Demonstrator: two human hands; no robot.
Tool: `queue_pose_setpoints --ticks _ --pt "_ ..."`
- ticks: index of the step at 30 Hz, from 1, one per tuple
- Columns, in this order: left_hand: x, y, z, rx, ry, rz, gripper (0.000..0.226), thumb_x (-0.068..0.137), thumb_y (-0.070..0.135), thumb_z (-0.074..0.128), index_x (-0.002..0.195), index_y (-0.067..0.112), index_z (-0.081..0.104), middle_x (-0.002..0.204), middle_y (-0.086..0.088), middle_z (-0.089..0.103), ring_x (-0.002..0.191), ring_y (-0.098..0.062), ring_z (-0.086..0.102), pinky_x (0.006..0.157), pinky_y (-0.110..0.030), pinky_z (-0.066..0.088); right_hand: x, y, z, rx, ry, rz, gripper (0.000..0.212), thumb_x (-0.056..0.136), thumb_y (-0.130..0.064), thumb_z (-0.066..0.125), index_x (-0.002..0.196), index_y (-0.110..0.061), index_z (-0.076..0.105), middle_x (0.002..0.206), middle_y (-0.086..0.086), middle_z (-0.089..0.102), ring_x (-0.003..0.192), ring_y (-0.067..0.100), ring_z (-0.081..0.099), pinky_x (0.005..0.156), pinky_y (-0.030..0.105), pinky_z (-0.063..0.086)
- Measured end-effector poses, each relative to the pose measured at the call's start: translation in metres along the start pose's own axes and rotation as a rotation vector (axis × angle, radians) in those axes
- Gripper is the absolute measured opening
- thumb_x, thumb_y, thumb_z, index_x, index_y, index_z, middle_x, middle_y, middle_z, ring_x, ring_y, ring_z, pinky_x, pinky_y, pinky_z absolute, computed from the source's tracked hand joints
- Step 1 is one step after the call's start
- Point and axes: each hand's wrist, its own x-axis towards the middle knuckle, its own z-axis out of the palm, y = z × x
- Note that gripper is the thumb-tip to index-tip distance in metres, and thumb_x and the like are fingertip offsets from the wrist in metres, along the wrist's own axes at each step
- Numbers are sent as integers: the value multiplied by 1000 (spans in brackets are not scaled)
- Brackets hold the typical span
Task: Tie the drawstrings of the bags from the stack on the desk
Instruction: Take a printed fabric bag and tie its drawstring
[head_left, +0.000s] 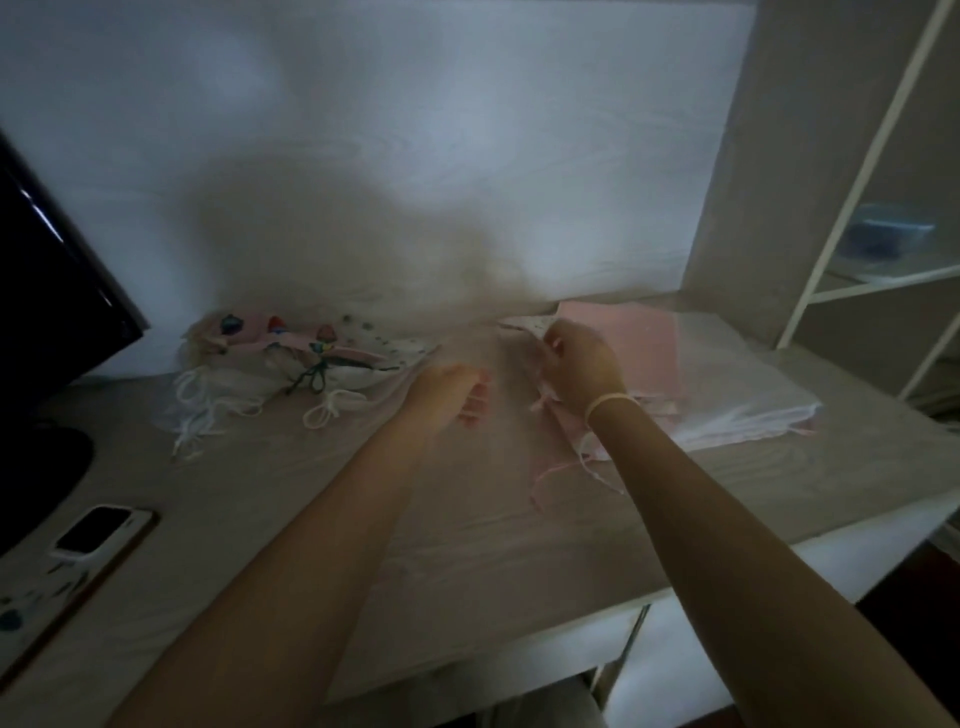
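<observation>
Pink bag (498, 410) lies mid-desk between the hands; right hand (582, 364) pinches its edge, left hand (447, 389) looks curled, grip unclear. Risk: loose drawstrings (550, 478) tangle or slip in the dim blur.

The desk (363, 545) lies bare from six o'clock up the middle. At nine o'clock a monitor (52, 291) stands; a phone (96, 530) lies at eight. A pile of bags (291, 358) crowds ten o'clock, the flat stack (701, 374) fills two, and a shelf frame (872, 171) walls off three.
</observation>
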Motion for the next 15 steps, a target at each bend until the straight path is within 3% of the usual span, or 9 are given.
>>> queue_pose_setpoints --ticks 3,6,8,11,13,15 --pt "0 -1 -10 -119 -31 -53 29 96 41 53 104 16 65 98 -6 68 84 -21 66 69 -33 58 -7 -40 11 163 -61 -173 13 89 -15 57 96 -9 66 96 18 67 88 33 62 76 34 47" --pt "-3 -4 -26 -324 -91 -130 47 96 50 48 124 14 59 112 -6 63 103 -23 62 79 -40 55 -18 -68 26 232 -330 -245 18 91 -15 53 100 -11 68 102 12 69 93 29 63 84 38 49" --pt "-8 -7 -36 -427 -110 -173 38 96 40 53 122 12 57 109 -7 64 102 -25 62 81 -39 54 -22 -75 30 247 -430 -257 23 90 -14 52 104 -12 69 107 10 69 98 26 63 88 40 50" --pt "-8 -11 -46 -561 -111 -178 24 95 13 52 119 9 57 97 -9 66 89 -22 63 83 -36 53 -24 -68 26 239 -433 -192 27 85 -16 58 111 -17 65 112 7 64 104 23 60 91 33 48" --pt "-7 -11 -50 -709 -109 -186 25 96 6 47 118 3 59 99 -13 67 89 -23 64 76 -36 58 -26 -57 22 129 -432 -212 40 78 -34 70 115 -24 58 115 5 55 104 22 55 93 38 48" --pt "-7 -8 -51 -840 -92 -192 20 98 4 44 106 -1 61 97 -16 67 89 -26 63 67 -36 59 -28 -47 21 -124 -449 -213 67 66 -50 78 120 -24 48 121 7 48 108 26 50 93 46 47"
